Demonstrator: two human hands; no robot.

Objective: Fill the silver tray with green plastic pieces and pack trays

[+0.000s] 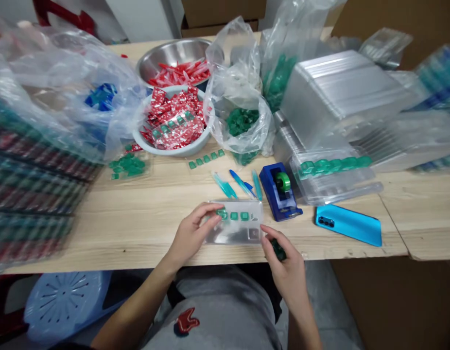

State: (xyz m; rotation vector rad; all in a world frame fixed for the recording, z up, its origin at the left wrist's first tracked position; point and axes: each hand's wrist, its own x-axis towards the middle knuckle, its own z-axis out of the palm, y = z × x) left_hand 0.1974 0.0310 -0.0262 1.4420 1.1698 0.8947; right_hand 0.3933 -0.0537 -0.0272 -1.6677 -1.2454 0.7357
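Observation:
A clear plastic tray (232, 235) lies at the table's front edge with several green pieces (234, 216) in a row along it. My left hand (194, 232) is closed at the tray's left end, thumb and fingertips on the leftmost green piece. At the tray's right edge is my right hand (285, 257), its fingers curled round several dark green pieces (278, 250). Thumb and forefinger of that hand are near the tray's lower right corner; whether they touch it is unclear.
Behind the tray lie blue pens (241, 183) and a blue tape dispenser (279, 192). A blue phone (349, 225) and stacked clear trays (341, 92) are at right. A bowl of red packets (174, 146) stands behind; blurred stacked packs (35, 189) fill the left.

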